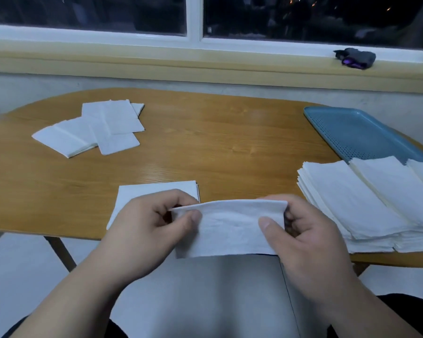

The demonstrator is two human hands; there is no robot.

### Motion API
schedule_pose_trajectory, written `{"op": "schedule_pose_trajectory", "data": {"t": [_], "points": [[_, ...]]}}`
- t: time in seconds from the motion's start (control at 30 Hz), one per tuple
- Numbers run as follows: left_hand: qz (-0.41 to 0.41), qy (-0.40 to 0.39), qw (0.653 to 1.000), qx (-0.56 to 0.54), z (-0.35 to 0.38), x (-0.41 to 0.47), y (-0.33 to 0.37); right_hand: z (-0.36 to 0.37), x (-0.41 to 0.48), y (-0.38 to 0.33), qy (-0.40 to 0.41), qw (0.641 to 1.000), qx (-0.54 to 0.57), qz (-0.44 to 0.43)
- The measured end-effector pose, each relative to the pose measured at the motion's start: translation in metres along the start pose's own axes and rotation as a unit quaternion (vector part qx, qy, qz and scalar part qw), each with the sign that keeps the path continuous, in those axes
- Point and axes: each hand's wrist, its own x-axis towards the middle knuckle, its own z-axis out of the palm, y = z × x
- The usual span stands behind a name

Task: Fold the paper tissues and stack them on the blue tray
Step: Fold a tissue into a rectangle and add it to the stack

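Pinching a white rectangular paper tissue (230, 228) by its two upper corners, head view: left hand (154, 223) grips the left corner between thumb and curled fingers, right hand (303, 230) does the same at the right corner, thumb on the near face. The tissue is held taut between them, just over the near edge of the oval wooden desk (217, 147), its lower edge hanging toward the lap; the top edge looks doubled, so my read is mid-fold, with the corners held so the edges line up. Another flat white tissue sheet (156, 189) lies on the desk just beyond the left hand, partly hidden by it, likely next in line or a work surface, can't tell which. A loose spread of white folded tissues (95, 128) sits at the far left of the desk, overlapping each other and well apart from the hands. The blue perforated plastic tray (359, 132) is at the right; its far part is bare, and its near end is covered by thick piles of white tissues (352, 203), which spill off the tray's end onto the desk near the right hand. Judged to be the finished stack, kept close for short drops, not certain. A dark grey bundled object with a purple glint (355, 58) rests on the window sill, unrelated.
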Motion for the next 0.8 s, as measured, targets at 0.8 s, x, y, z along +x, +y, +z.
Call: {"op": "schedule_pose_trajectory", "data": {"t": [0.8], "points": [[-0.149, 0.063, 0.987, -0.005, -0.087, 0.019, -0.057, 0.115, 0.069, -0.004, -0.025, 0.998, -0.044, 0.037]]}}
